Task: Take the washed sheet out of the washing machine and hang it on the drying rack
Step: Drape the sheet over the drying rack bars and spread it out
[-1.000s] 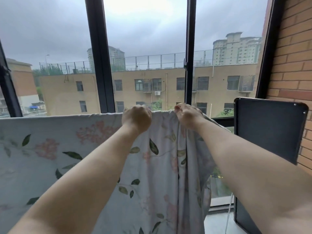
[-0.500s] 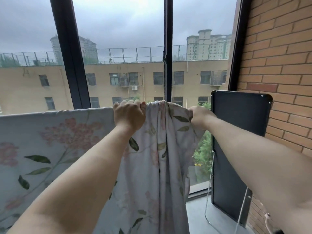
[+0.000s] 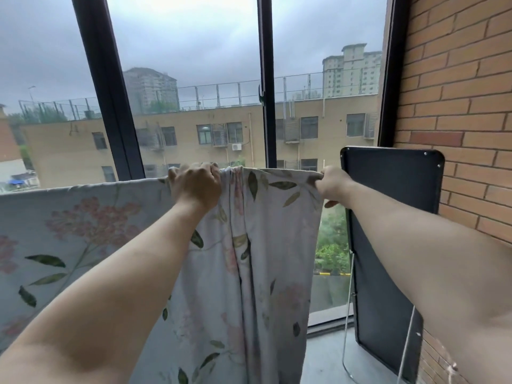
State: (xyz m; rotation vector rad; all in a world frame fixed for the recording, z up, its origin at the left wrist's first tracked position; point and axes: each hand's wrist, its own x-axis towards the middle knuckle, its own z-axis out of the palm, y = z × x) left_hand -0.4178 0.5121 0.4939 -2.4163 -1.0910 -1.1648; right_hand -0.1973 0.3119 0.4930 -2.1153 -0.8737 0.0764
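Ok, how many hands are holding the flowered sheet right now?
2. The left hand grips the bunched top edge of the pale flowered fabric sheet; the right hand pinches that edge at its right end, beside the black flat panel.

One head-worn camera faces forward, close over both outstretched forearms.

Tall window, dark frame [image 3: 108, 106], grey overcast sky [image 3: 194, 37], dull daylight. Tan building [image 3: 69, 145] opposite, towers [image 3: 350, 70] behind. Brick wall [image 3: 457, 79] at right, black panel [image 3: 393, 195] leaning against it. Grey floor [image 3: 324, 361].
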